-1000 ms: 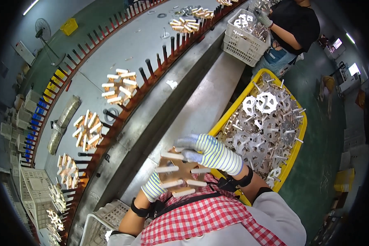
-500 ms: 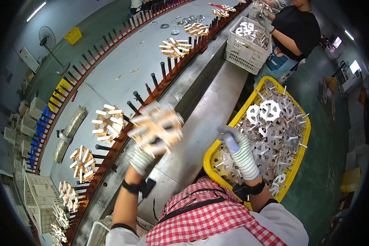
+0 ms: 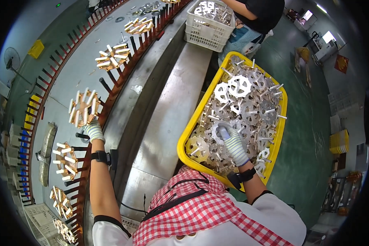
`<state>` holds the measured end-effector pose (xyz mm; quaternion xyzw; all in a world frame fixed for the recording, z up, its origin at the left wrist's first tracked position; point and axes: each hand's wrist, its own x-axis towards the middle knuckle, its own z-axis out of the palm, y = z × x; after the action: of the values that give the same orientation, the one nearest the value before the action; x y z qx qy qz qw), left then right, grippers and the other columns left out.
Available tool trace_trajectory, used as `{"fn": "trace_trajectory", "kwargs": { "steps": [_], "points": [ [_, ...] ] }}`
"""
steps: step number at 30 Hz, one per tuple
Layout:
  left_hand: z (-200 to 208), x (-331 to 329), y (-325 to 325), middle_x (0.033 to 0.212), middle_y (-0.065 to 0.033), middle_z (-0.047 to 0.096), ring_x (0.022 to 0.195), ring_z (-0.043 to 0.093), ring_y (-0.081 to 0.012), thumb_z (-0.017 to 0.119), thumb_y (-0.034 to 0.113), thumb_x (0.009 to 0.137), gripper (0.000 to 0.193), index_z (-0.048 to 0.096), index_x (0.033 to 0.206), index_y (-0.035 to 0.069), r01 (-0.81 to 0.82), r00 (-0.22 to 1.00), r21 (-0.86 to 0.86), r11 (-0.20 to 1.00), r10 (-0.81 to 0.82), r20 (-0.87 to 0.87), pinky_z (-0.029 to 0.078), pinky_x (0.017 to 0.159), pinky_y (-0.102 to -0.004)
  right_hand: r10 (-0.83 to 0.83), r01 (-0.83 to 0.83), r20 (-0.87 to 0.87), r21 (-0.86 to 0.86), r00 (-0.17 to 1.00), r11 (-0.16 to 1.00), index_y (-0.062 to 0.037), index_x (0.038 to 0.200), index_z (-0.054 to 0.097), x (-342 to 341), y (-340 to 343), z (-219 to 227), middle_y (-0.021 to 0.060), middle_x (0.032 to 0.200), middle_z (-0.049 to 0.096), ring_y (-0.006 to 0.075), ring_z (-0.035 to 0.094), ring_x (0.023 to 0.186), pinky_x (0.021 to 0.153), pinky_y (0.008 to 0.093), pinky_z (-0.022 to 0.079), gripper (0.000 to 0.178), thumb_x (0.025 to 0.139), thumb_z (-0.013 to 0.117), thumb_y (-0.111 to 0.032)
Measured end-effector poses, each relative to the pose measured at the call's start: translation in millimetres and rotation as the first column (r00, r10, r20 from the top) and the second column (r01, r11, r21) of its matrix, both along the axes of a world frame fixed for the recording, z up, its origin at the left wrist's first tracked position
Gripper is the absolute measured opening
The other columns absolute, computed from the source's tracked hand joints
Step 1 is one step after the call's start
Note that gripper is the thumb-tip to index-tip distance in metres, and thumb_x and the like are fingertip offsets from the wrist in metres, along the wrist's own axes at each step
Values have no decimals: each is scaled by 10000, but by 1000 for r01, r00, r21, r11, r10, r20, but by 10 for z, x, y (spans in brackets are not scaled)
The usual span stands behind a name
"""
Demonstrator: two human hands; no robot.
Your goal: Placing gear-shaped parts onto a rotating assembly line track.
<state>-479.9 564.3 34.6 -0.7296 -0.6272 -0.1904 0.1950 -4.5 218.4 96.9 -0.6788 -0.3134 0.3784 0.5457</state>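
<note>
Around the grey table [image 3: 65,78], green floor [image 3: 307,131]

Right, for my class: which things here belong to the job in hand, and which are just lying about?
Apparently in use:
copper-coloured part with white bars, at the left hand
silver openwork discs, at the right hand
yellow tub holding them

Apparently lying about:
wrapped bundle on the table
standing fan

Copper-col. pegged wheel [image 3: 85,110], prob. tilted
</note>
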Motion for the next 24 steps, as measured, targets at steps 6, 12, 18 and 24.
{"fn": "trace_trajectory", "kwargs": {
  "steps": [6,12,18,24],
  "points": [
    [110,-712,-297,749,-85,683,632,659,-215,466,161,860,216,658,812,75,-267,824,39,963,248,-509,496,506,-381,639,-547,395,-331,660,769,-34,1167,551,-370,75,-195,172,1037,632,279,622,933,838,363,487,334,861,535,-167],
    [135,-625,-793,991,-163,662,847,657,-302,434,178,884,274,616,1045,51,-279,960,232,932,276,45,527,698,-397,846,-498,526,-711,93,497,-108,1067,604,-723,157,-400,150,1011,634,307,614,903,827,416,476,301,808,574,-259],
    [200,-800,-1063,882,-45,693,795,665,-231,448,204,871,249,672,917,106,-558,818,-223,800,485,-308,518,682,-394,781,-419,580,-665,230,618,-72,998,623,-336,207,-278,145,908,657,320,627,858,744,412,492,306,838,532,-317],
    [122,-667,-1109,937,-178,652,874,625,-314,461,215,886,293,618,1023,10,-202,885,376,904,4,466,478,780,-404,295,-198,597,-223,746,954,-35,1007,612,77,134,378,146,887,651,268,629,830,744,370,506,253,890,527,-242]
  ]
}}
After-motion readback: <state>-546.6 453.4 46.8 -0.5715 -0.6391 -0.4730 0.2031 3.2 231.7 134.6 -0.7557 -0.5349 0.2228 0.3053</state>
